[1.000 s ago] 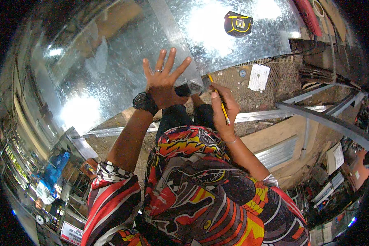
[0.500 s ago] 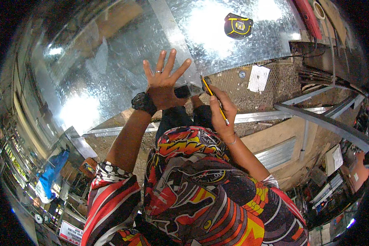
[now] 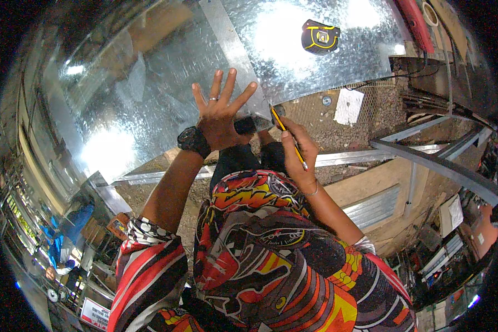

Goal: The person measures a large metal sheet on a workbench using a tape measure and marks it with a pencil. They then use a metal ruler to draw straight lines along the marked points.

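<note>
Shiny silver metal sheet (image 3: 166, 83) fills the upper frame, pinned flat by the left hand (image 3: 220, 113), fingers spread, so the right hand (image 3: 299, 146), pinching a yellow pencil (image 3: 289, 138), can mark its edge.

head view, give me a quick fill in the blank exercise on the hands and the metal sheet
1. The left hand lies flat with its fingers ____ on the shiny metal sheet.
2. The right hand holds a yellow ____ whose tip meets the sheet's edge.
3. A black and yellow tape measure rests ____ the sheet.
4. The left wrist wears a black ____.

Missing words: spread; pencil; on; watch
</note>
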`<state>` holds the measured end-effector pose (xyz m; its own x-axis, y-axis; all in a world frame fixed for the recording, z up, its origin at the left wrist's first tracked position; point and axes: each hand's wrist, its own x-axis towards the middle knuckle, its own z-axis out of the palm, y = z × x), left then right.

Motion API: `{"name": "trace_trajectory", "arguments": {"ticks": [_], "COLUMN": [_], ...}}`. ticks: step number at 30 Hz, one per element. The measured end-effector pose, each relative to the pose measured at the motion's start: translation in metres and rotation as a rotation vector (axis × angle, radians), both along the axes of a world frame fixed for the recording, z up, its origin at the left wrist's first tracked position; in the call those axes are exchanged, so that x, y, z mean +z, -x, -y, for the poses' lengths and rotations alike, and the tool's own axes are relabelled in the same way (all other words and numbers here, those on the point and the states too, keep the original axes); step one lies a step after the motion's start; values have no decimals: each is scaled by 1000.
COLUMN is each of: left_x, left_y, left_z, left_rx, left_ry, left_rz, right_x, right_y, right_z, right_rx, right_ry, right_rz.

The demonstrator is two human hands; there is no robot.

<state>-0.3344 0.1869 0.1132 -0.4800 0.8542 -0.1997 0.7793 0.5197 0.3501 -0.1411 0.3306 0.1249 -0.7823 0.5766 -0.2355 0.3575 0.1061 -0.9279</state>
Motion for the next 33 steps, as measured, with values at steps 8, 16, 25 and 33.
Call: {"name": "trace_trajectory", "arguments": {"ticks": [8, 16, 25, 33], "left_x": [0, -1, -8, -10], "left_y": [-1, -1, -1, 0], "left_z": [-1, 1, 2, 4], "left_rx": [7, -8, 5, -2], "left_ry": [24, 18, -2, -50], "left_rz": [13, -7, 10, -2], "right_x": [1, 13, 20, 25], "right_y": [3, 24, 24, 37], "right_z": [-3, -17, -24, -37], "right_rx": [43, 196, 245, 357], "right_ry": [-73, -296, -292, -273], "right_rz": [-56, -104, -100, -70]}}
